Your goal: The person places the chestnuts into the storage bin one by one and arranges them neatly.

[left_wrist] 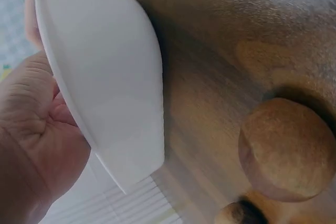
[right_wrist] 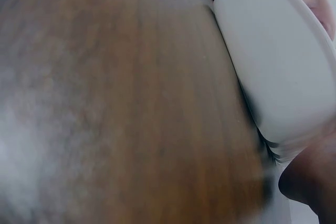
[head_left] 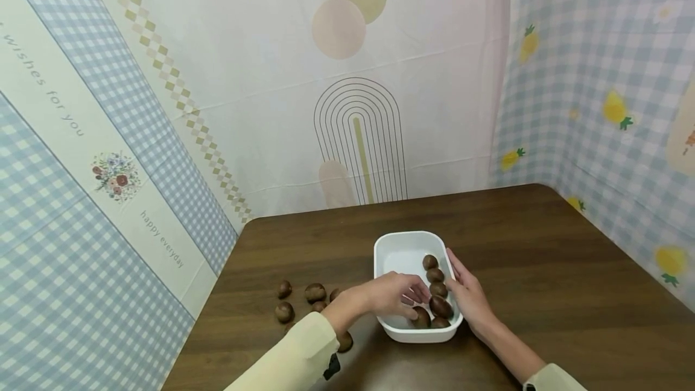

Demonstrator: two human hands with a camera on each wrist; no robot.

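A white rectangular tub (head_left: pixel 402 336) stands on the table with several brown mushrooms (head_left: pixel 441 306) along its right side and near end. My left hand (head_left: pixel 395 294) reaches over the tub's left wall, its fingers loosely bent and spread from the thumb. The thumb tip is right at a mushroom (head_left: pixel 421 318) in the near end. In the left wrist view, the tub's outer wall (left_wrist: pixel 105 77) hides those fingertips. On the right, my other hand (head_left: pixel 471 300) grips the tub's side, thumb over the rim and fingers along the outside.
More loose mushrooms (head_left: pixel 315 292) lie left of the tub on the dark wooden table (head_left: pixel 516 246), some partly behind my left forearm. A larger one (left_wrist: pixel 287 149) sits close to the tub in the left wrist view. Patterned cloths (head_left: pixel 260 107) hang around the table's back and sides.
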